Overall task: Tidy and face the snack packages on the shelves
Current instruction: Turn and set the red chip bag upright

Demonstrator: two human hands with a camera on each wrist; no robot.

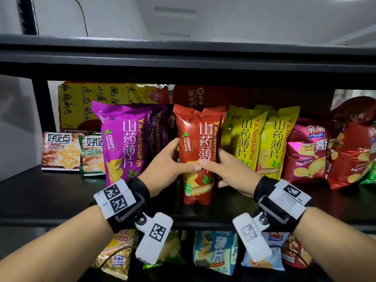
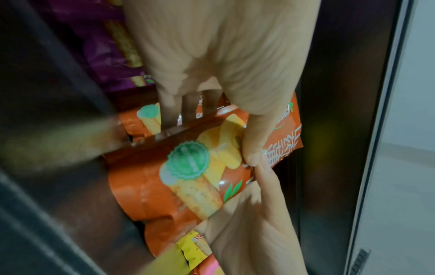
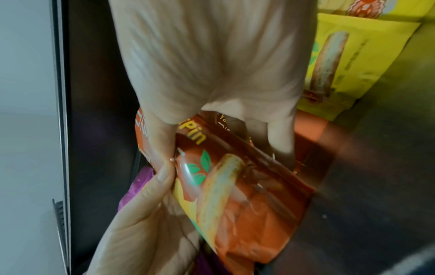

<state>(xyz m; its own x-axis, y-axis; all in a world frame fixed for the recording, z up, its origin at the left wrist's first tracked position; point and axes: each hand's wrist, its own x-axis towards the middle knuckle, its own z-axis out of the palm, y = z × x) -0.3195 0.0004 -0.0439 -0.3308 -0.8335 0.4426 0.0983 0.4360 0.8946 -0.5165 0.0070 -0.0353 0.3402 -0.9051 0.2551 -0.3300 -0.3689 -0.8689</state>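
Note:
A red yam-crisp bag point(image 1: 198, 143) stands upright on the black shelf point(image 1: 50, 196), label facing me. My left hand point(image 1: 175, 159) grips its left side, thumb across the front and fingers behind. My right hand point(image 1: 223, 169) grips its right side the same way, and the two thumbs meet on the front. The left wrist view shows the red bag point(image 2: 164, 186) under my left hand point(image 2: 223, 121), with a second red bag point(image 2: 146, 121) behind it. In the right wrist view, my right hand point(image 3: 212, 130) wraps the red bag point(image 3: 247, 195).
A purple yam-crisp bag point(image 1: 124, 139) stands left of the red one, two yellow bags point(image 1: 260, 139) right of it. Red potato-chip bags point(image 1: 307, 153) follow at far right, cracker packs point(image 1: 61, 149) at far left. Cartons point(image 1: 85, 102) sit behind. More bags point(image 1: 215, 251) fill the lower shelf.

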